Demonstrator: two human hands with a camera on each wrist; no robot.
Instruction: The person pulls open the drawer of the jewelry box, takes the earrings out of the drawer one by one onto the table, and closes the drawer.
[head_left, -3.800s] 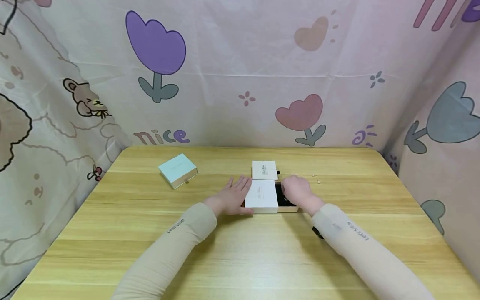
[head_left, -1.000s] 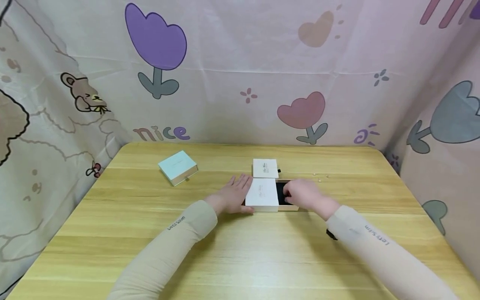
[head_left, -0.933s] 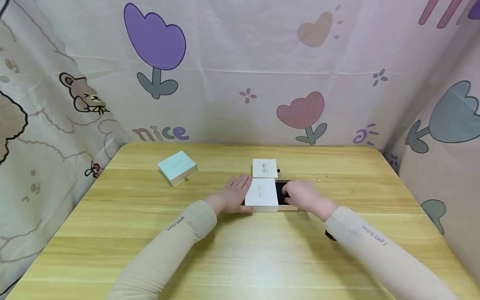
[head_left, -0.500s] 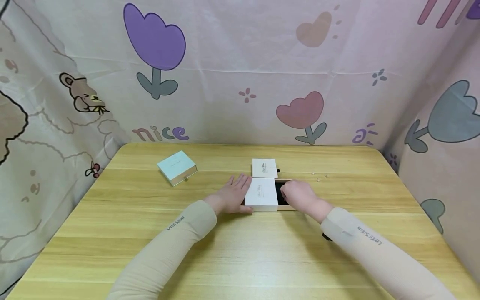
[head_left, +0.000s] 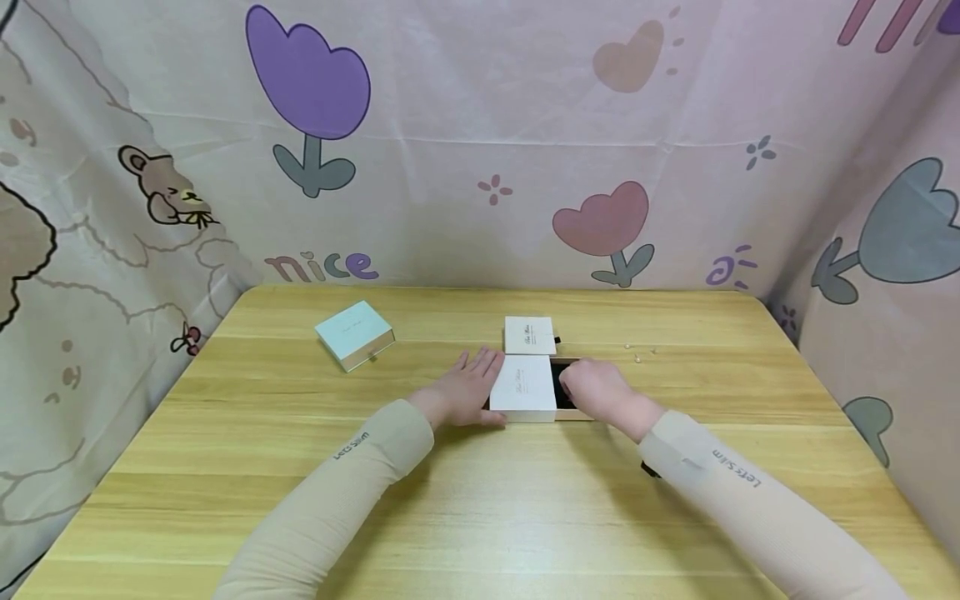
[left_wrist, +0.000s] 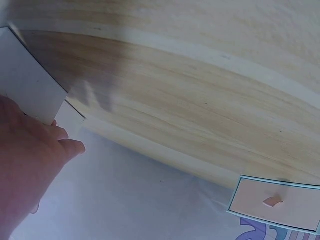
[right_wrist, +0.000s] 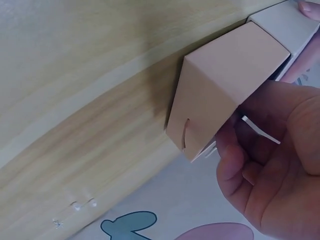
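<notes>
On the counter [head_left: 487,517], near the middle: a white box [head_left: 521,387] lying flat, with a drawer [head_left: 574,415] partly out toward the right and a dark lining [head_left: 559,390] inside. Against the left end of the white box: the left hand [head_left: 467,392], spread, with straight fingers, bracing rather than grasping. Dipping into the drawer: the right hand [head_left: 600,392], with curled fingers and hidden fingertips; cannot tell from any view whether pinching something or clenched on nothing.

Looks like stiff, thin card; by judgement light, and apt to skid over the smooth counter under a one-sided tug, so best braced. Likely to dent at the drawer's thin walls under a hard squeeze. Take hold of the outer shell [right_wrist: 282,27] by the sides; move the drawer by its end face, at what looks like a slim pull tab [right_wrist: 186,134], straight along, without twisting. Probably soft at the lining; press lightly there.

Just behind, perhaps touching: a smaller white box [head_left: 528,336]. Well off to the left: a mint box [head_left: 355,331], set at an angle. Farther right: tiny shiny pieces [head_left: 638,359], perhaps earrings; probably delicate and easily lost, best pinched lightly between thumb and fingertip.
</notes>
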